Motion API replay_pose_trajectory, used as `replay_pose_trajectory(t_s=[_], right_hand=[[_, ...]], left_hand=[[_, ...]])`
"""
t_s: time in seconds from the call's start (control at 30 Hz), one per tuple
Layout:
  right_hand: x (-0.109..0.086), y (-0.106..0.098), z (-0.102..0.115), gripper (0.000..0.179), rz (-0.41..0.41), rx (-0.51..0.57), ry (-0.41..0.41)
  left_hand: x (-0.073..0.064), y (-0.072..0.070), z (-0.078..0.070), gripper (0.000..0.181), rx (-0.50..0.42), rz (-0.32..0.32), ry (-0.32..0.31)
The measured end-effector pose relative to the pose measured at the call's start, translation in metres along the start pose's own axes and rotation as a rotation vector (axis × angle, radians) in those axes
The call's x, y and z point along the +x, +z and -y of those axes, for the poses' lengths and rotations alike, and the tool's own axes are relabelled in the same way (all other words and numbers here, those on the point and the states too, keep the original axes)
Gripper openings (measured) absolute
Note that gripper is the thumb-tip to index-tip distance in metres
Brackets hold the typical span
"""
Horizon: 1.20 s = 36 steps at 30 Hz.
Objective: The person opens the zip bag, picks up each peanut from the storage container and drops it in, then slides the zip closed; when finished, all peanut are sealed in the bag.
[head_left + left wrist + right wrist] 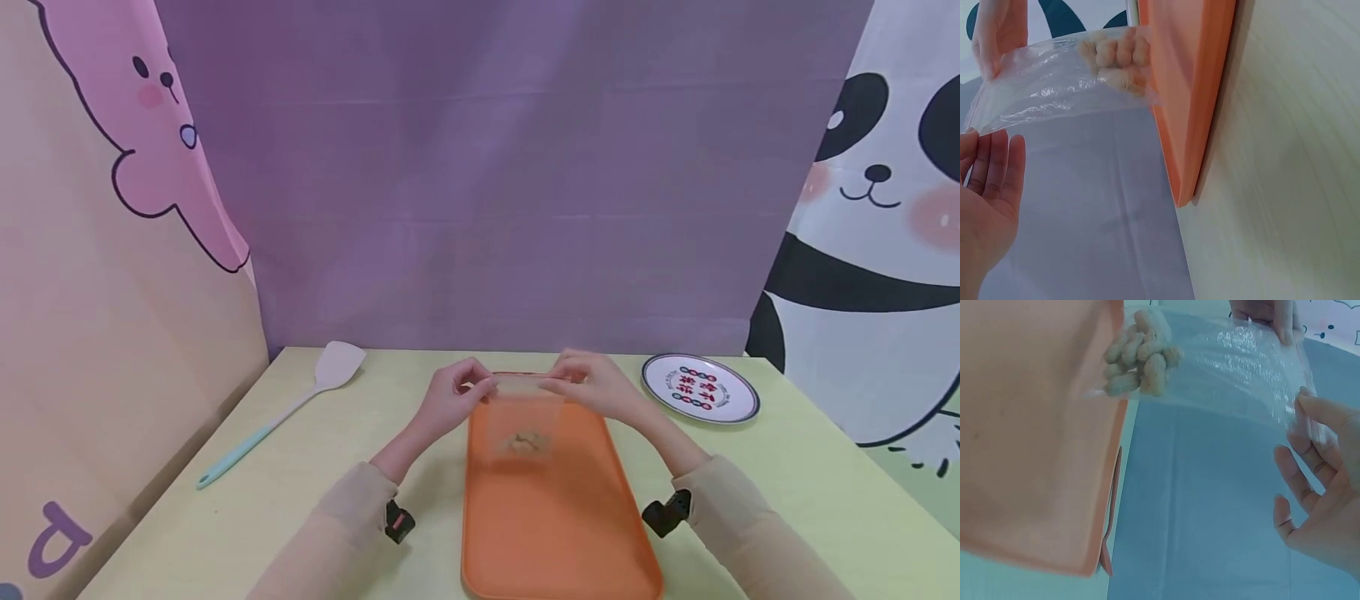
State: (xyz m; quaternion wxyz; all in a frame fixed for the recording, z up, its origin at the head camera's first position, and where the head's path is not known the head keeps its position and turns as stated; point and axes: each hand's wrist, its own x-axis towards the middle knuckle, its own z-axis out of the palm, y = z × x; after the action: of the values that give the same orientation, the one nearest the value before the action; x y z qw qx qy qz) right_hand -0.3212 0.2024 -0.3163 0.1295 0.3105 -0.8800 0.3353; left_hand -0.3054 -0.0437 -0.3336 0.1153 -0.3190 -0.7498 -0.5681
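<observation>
A clear plastic zip bag (pixel 525 412) hangs upright above the orange tray (pixel 558 517), with several peanuts in their shells (pixel 1141 356) gathered at its bottom. My left hand (pixel 456 393) pinches one top corner of the bag between thumb and fingers. At the opposite top corner my right hand (pixel 596 385) pinches it the same way, its other fingers (pixel 1294 478) spread loosely. In the left wrist view the bag's mouth is stretched between both hands, and its bottom end is close to the tray; whether it touches I cannot tell.
A white spatula with a mint handle (pixel 300 400) lies on the table to the left. At the back right is a white plate (pixel 701 389) with red print. In the right wrist view a thin reddish-brown utensil (pixel 1112 512) lies past the tray's edge. A purple cloth (pixel 495 183) hangs behind.
</observation>
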Motion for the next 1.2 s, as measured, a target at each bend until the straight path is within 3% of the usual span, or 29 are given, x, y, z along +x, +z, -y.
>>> replay_pose_trajectory(t_s=[0.37,0.87,0.97,1.1,1.2], right_hand=[[-0.011,-0.011,-0.002,0.009,-0.018,-0.035,0.045],[-0.013,-0.011,-0.001,0.012,-0.078,-0.017,0.112],[-0.010,-0.007,0.006,0.012,-0.079,-0.006,0.093],[-0.002,0.005,0.019,0.011,-0.055,0.035,0.026],[0.006,0.017,0.028,0.012,-0.020,0.095,-0.014]], left_hand=[[0.001,0.001,0.003,0.010,-0.017,-0.002,-0.013],[0.001,-0.001,0.008,0.011,-0.028,0.014,-0.030],[0.002,-0.010,0.021,0.012,-0.051,0.023,-0.051],[-0.001,-0.033,0.036,0.015,-0.088,0.058,-0.079],[-0.007,-0.054,0.036,0.017,-0.103,0.094,-0.079]])
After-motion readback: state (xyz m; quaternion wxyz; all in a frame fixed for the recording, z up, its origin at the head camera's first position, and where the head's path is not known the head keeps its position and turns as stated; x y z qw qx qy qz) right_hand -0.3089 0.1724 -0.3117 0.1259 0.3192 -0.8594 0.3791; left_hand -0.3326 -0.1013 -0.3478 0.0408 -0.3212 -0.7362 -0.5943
